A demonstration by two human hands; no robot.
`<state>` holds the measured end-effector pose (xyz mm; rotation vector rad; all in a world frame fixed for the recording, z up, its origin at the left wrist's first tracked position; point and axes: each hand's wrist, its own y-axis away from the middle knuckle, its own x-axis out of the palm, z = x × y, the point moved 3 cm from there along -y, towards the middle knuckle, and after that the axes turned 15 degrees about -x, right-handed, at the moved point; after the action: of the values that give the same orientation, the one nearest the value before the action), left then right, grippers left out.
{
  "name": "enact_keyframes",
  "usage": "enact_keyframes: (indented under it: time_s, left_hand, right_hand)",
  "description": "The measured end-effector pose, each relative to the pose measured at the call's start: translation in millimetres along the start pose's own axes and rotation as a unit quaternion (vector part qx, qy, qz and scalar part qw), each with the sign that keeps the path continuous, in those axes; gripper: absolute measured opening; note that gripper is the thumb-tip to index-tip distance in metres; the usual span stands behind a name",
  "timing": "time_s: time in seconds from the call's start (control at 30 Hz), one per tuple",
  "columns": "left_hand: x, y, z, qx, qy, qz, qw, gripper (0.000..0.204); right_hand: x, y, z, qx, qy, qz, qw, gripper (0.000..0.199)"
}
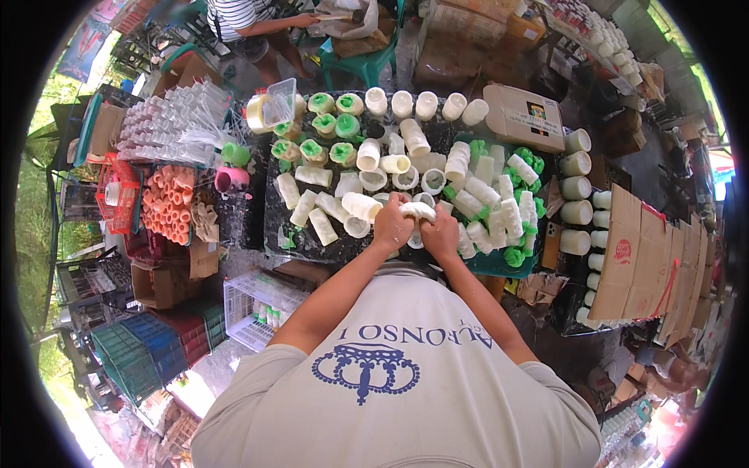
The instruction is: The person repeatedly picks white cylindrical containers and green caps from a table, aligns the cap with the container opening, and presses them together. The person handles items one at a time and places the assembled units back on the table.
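Note:
Close to the table's front edge, my left hand [393, 224] and my right hand [441, 233] grip a cream, ridged cylinder [418, 210] between them. Fingers of both hands are curled round its ends, and part of it is hidden by them. Beside my left hand lies another cream cylinder [360, 206]. Hollow white cups [406, 179] lie just beyond my hands. To the right, several ridged cylinders and bright green pieces [524, 169] are heaped in a dark green tray [499, 267]. Wrapped cylinders with green tops [314, 150] stand at the left.
White cups [427, 104] line the table's far edge next to a cardboard box [524, 117]. A tape roll [258, 114] and clear container [281, 100] sit far left. Orange pieces [168, 203] fill a tray at left. More cups [576, 187] and cardboard [636, 257] flank the right. Another person [257, 27] works beyond.

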<state>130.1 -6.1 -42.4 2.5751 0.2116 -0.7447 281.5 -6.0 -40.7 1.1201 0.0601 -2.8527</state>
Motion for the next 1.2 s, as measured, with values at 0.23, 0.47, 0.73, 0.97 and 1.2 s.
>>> enact_keyframes:
  time_s: [0.23, 0.47, 0.73, 0.97, 1.2]
  left_hand:
    - [23.1, -2.0, 23.0, -0.122, 0.22, 0.233, 0.939, 0.051]
    - [38.7, 3.7, 23.3, -0.102, 0.223, 0.261, 0.934, 0.043]
    - [6.3, -9.6, 18.6, 0.007, 0.073, 0.033, 0.997, 0.025]
    - [12.1, -13.8, 38.2, 0.089, 0.045, -0.025, 0.995, 0.037]
    - [-8.6, -3.5, 13.8, 0.043, 0.012, 0.026, 0.999, 0.039]
  right_hand:
    - [4.6, -7.4, -14.6, 0.036, 0.01, 0.012, 0.999, 0.026]
    - [3.6, -4.3, -42.9, 0.01, -0.033, 0.003, 0.999, 0.031]
    - [-5.5, -0.2, 10.9, -0.036, -0.136, 0.102, 0.985, 0.045]
    - [-9.8, 0.0, 10.8, -0.051, -0.254, 0.133, 0.957, 0.04]
    - [-4.6, -3.0, 0.1, -0.007, -0.197, 0.221, 0.955, 0.036]
